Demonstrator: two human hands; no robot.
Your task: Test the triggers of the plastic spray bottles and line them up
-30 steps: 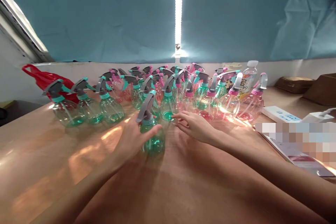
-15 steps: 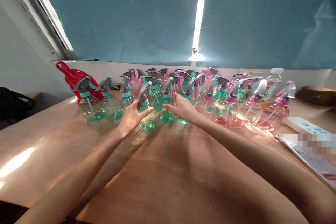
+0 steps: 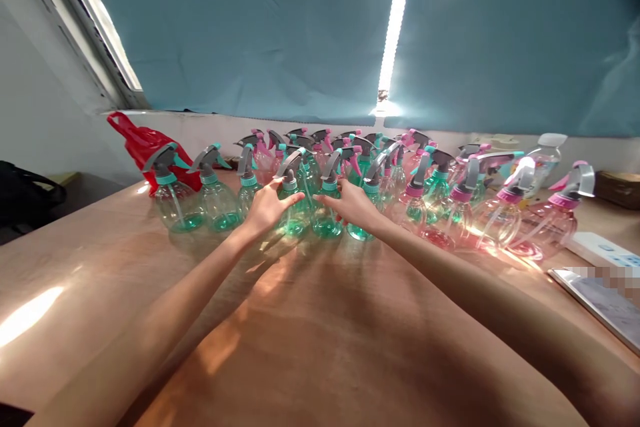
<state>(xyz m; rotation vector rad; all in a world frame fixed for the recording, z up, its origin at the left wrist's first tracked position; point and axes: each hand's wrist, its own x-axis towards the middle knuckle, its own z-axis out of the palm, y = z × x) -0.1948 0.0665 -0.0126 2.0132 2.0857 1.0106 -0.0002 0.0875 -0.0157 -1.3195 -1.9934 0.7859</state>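
Observation:
My left hand (image 3: 269,209) is wrapped round the left side of a clear green spray bottle (image 3: 294,219), its thumb across the front and its fingers partly hidden. Just to the right stands another green spray bottle (image 3: 327,221), with my right hand (image 3: 354,207) closed about its right side, thumb in front. Both bottles stand upright in the front row, close together, with grey and turquoise spray heads and a little green at the base. A third green spray bottle (image 3: 361,230) is partly covered by my right hand.
More green bottles (image 3: 219,203) stand at the left, before a red plastic bag (image 3: 145,147). Pink spray bottles (image 3: 543,227) line the right, with several more behind. A white-capped bottle (image 3: 547,157), a white box (image 3: 607,250) and a flat tablet-like object (image 3: 600,303) lie further right.
The bottle in my left hand has gone from tilted and nearer me to upright, back in line with its neighbour. My right hand stays at its bottle. The view has shifted slightly.

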